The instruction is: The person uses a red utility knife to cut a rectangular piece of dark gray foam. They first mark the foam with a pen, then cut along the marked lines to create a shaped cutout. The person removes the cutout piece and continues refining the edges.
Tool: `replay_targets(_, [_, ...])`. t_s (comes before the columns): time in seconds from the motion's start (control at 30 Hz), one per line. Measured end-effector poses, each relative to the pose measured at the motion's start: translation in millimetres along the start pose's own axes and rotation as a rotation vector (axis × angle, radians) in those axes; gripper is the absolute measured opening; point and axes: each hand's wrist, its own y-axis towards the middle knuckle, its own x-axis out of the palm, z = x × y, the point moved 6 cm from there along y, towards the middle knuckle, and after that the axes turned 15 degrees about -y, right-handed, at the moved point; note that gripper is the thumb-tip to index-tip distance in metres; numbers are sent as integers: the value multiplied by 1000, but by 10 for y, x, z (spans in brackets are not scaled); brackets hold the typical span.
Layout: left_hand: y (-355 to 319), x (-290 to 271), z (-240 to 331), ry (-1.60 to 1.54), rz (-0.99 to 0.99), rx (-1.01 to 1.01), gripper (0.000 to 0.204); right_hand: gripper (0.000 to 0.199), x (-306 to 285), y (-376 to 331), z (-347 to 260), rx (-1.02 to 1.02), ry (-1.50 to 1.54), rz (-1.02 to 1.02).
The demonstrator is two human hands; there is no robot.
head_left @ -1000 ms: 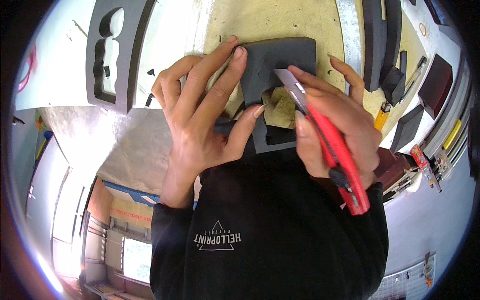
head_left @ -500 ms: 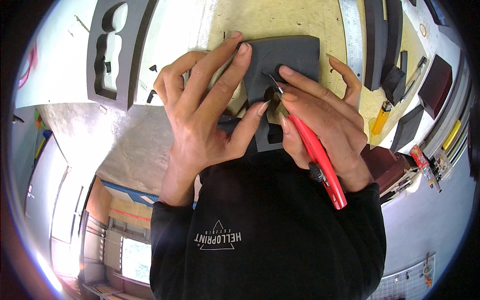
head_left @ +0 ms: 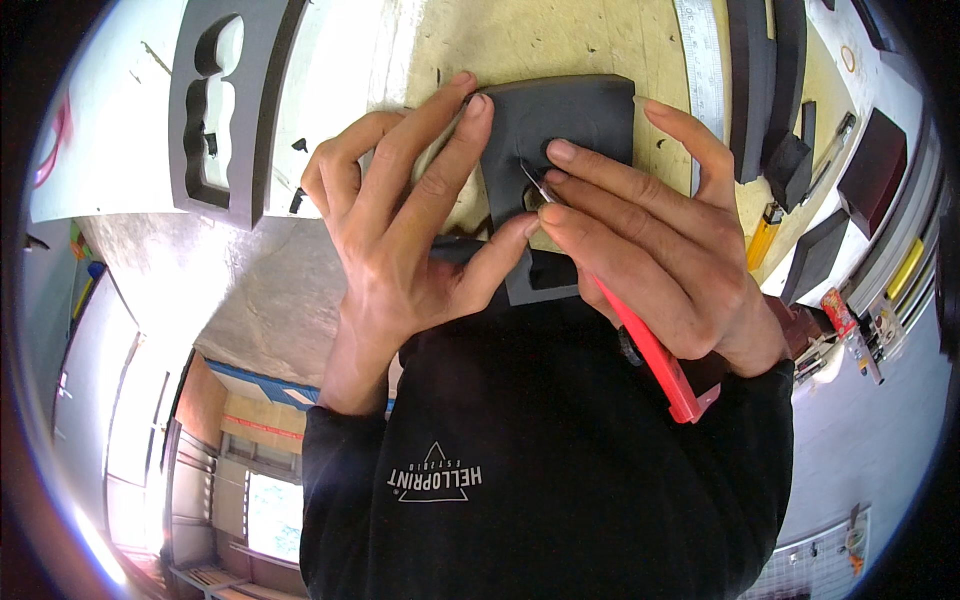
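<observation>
A dark grey foam piece (head_left: 590,115) lies in front of my chest, with a cut-out in its nearer half and a faint curved line on its face. My left hand (head_left: 400,215) holds it, fingertips along the far left corner and thumb beside the cut-out. My right hand (head_left: 650,235) grips a red utility knife (head_left: 645,345), its handle slanting down toward my sleeve. The thin blade touches the foam just beyond the cut-out, with its tip pointing away to the left. My right index finger rests on the foam. The little finger reaches past the right edge.
A larger grey foam piece (head_left: 250,120) with a shaped cut-out stands left. On the right lie a steel ruler (head_left: 705,85), dark foam strips (head_left: 745,90), a yellow lighter (head_left: 764,238), another cutter (head_left: 835,148) and a dark block (head_left: 872,175). Small black scraps dot the table (head_left: 560,35).
The knife blade has shifted a little left and nearer me over the foam. My right hand has turned flatter, covering more of the handle. The left hand has barely moved.
</observation>
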Motion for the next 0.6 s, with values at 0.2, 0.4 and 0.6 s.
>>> replay_targets(0.2, [-10,11,-5,0,2,13,67,17,-32,16,36,-43,49,-42])
replay_targets(0.4, [-17,9,-13,-2,-11,10,68,18,-67,91,118,-89,94,-71])
replay_targets(0.6, [64,-53,12,-19,-52,19,68,25,-108,173,269,-132,198,-107])
